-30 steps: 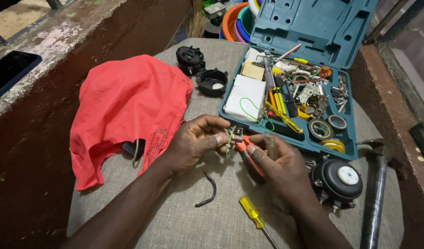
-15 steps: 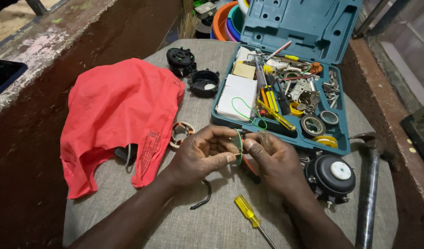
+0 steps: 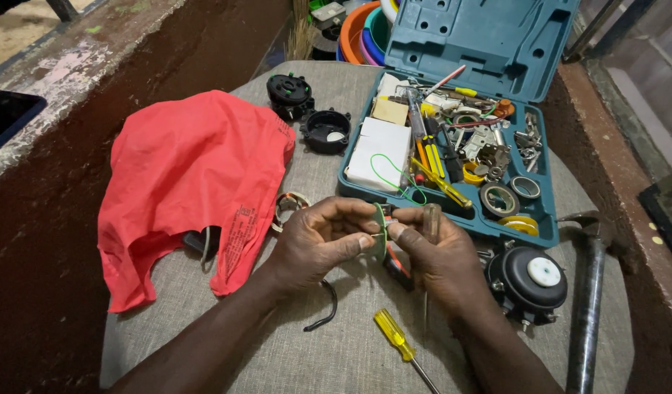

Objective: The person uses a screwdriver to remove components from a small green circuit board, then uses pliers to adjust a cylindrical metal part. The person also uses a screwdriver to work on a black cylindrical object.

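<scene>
Small green circuit board stands edge-up, pinched between left hand and right hand; right hand also grips a clear-handled screwdriver, upright.

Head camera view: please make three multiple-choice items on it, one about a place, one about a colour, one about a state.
1. Where does the yellow-handled screwdriver lie?
A. inside the case
B. on the grey cloth near the wrists
C. on the red bag

2. What colour is the plastic bag on the left?
A. red
B. blue
C. white

3. How is the teal plastic tool case?
A. shut
B. upside down
C. open, lid raised

Answers: 1 B, it rests on the cloth below both hands. 2 A, the crumpled bag is plainly red. 3 C, the tools inside show and the lid stands up behind them. The left hand and right hand pinch a small green disc between them.
</scene>
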